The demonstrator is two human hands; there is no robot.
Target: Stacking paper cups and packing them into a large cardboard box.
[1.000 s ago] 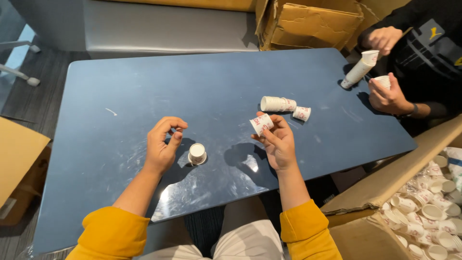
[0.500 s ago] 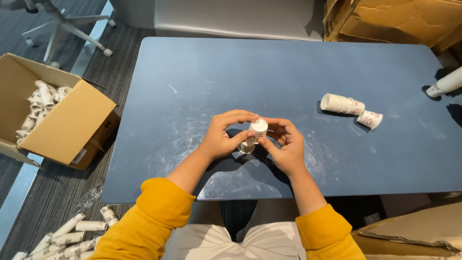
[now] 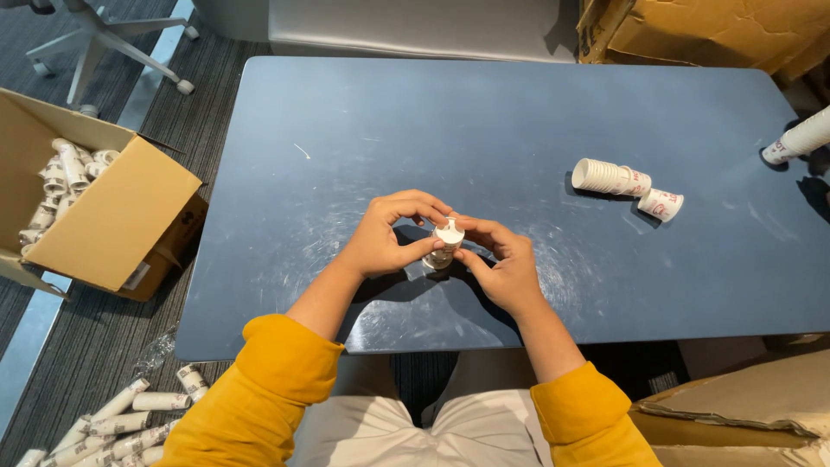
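Observation:
Both of my hands meet over the front middle of the dark blue table (image 3: 484, 130). Together they hold a small white paper cup (image 3: 445, 242) with a white lid on top. My left hand (image 3: 389, 238) curls over the cup from the left, fingertips on the lid. From the right, my right hand (image 3: 501, 264) grips the cup's side. A short stack of white paper cups (image 3: 609, 177) lies on its side to the right, with a single cup (image 3: 661, 205) next to it.
An open cardboard box (image 3: 95, 207) holding several cup stacks sits on the floor at left. More cup stacks (image 3: 112, 424) lie on the floor at bottom left. Another stack (image 3: 795, 138) lies at the table's right edge. Cardboard boxes (image 3: 709, 30) stand behind, and a chair base (image 3: 104, 39) at top left.
My hands came together from apart and now hold the lidded cup between them. The view swung left, and the other person at the right went out of sight.

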